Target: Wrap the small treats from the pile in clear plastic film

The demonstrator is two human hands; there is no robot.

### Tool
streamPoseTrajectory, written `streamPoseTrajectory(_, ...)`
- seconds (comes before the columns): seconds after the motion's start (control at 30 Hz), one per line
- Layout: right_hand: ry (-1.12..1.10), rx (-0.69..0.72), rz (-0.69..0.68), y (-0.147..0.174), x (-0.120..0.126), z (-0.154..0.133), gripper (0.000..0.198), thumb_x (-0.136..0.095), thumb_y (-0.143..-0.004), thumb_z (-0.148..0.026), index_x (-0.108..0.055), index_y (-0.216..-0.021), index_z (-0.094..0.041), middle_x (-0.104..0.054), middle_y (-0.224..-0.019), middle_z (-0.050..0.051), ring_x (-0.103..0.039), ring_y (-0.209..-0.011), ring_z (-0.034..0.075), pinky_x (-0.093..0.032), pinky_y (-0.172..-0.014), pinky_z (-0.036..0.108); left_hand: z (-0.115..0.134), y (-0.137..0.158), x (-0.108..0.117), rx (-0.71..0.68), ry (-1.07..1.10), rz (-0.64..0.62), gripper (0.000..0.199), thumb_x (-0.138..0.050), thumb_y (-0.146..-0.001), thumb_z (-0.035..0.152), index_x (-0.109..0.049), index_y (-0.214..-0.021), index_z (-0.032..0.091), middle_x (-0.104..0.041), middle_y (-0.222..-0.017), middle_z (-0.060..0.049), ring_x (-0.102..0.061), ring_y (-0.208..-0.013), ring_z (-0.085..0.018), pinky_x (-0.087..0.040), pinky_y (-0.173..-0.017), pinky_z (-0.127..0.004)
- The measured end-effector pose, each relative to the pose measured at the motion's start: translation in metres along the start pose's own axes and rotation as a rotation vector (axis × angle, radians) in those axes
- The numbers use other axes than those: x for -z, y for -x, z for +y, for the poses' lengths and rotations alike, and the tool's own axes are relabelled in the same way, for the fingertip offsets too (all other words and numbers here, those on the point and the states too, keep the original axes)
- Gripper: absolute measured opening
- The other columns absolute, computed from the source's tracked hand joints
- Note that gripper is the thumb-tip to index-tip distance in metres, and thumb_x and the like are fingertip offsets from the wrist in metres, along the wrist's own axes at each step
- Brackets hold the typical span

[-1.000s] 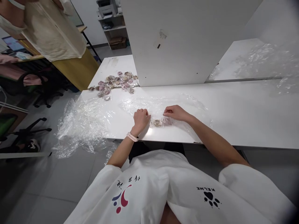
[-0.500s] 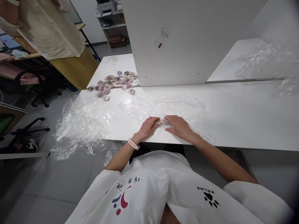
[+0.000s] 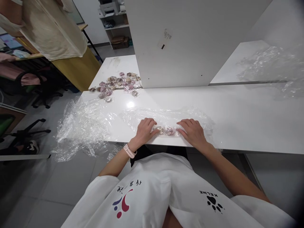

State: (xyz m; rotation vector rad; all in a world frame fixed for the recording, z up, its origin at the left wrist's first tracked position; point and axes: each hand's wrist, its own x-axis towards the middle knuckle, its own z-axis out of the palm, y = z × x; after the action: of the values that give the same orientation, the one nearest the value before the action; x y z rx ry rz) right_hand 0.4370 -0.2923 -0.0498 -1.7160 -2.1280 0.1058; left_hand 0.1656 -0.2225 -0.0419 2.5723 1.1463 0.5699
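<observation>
A short roll of clear plastic film (image 3: 169, 131) with small brown and pinkish pieces inside lies near the front edge of the white table. My left hand (image 3: 146, 129) grips its left end between thumb and curled fingers. At the right end, my right hand (image 3: 192, 130) pinches the film the same way, thumb below and fingers above. Beyond the roll, a flat sheet of clear film (image 3: 166, 114) spreads over the tabletop. The parts of the roll under my fingertips are hidden.
Small wrapped brown and pink pieces (image 3: 118, 83) are heaped at the back left. Crumpled film (image 3: 85, 126) hangs over the front-left edge; more film (image 3: 268, 66) lies at right. A white upright panel (image 3: 185, 41) stands behind. A person (image 3: 54, 34) stands far left.
My hands have moved apart and slightly towards me, showing more of the roll between them. The far edge of the film sheet has been drawn nearer to me.
</observation>
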Motion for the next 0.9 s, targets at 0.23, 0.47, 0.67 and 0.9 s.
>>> streamPoseTrajectory(0.23, -0.205, 0.128, 0.046, 0.024, -0.016, 0.011, 0.034, -0.04, -0.102, -0.038, -0.071, -0.106, -0.023, -0.072, -0.111, 0.009, -0.063, -0.102, 0.023, -0.046, -0.087, 0.038, -0.017, 0.029, -0.01, -0.079, 0.171, 0.046, 0.025, -0.047, -0.101, 0.036, -0.065, -0.112, 0.023, -0.072, -0.115, -0.009, -0.066, -0.109, -0.023, -0.051, -0.092, -0.04)
streamPoseTrajectory(0.47, -0.146, -0.274, -0.252, -0.032, -0.004, 0.015, 0.04, -0.044, -0.098, -0.048, -0.068, -0.08, -0.022, -0.067, -0.067, 0.003, -0.058, -0.062, 0.018, -0.035, -0.058, 0.029, -0.016, -0.03, -0.006, 0.316, 0.057, -0.138, 0.023, -0.054, -0.097, 0.038, -0.066, -0.089, 0.02, -0.068, -0.068, -0.001, -0.061, -0.059, -0.017, -0.041, -0.055, -0.028)
streamPoseTrajectory(0.67, 0.025, 0.037, 0.096, -0.03, -0.008, 0.003, 0.029, -0.05, -0.098, -0.038, -0.069, -0.11, -0.021, -0.068, -0.118, 0.011, -0.058, -0.109, 0.027, -0.039, -0.092, 0.041, -0.007, -0.02, -0.006, -0.024, -0.175, 0.082, 0.023, -0.056, -0.093, 0.022, -0.061, -0.116, 0.019, -0.065, -0.126, -0.012, -0.058, -0.118, -0.028, -0.047, -0.096, -0.046)
streamPoseTrajectory(0.9, -0.115, 0.052, 0.042, -0.008, -0.021, 0.011, 0.036, -0.038, -0.102, -0.037, -0.07, -0.109, -0.021, -0.073, -0.108, 0.01, -0.063, -0.101, 0.024, -0.042, -0.085, 0.037, -0.02, 0.002, -0.017, 0.001, 0.02, 0.003, 0.026, -0.045, -0.099, 0.024, -0.063, -0.118, 0.022, -0.071, -0.117, -0.009, -0.064, -0.11, -0.024, -0.047, -0.094, -0.041)
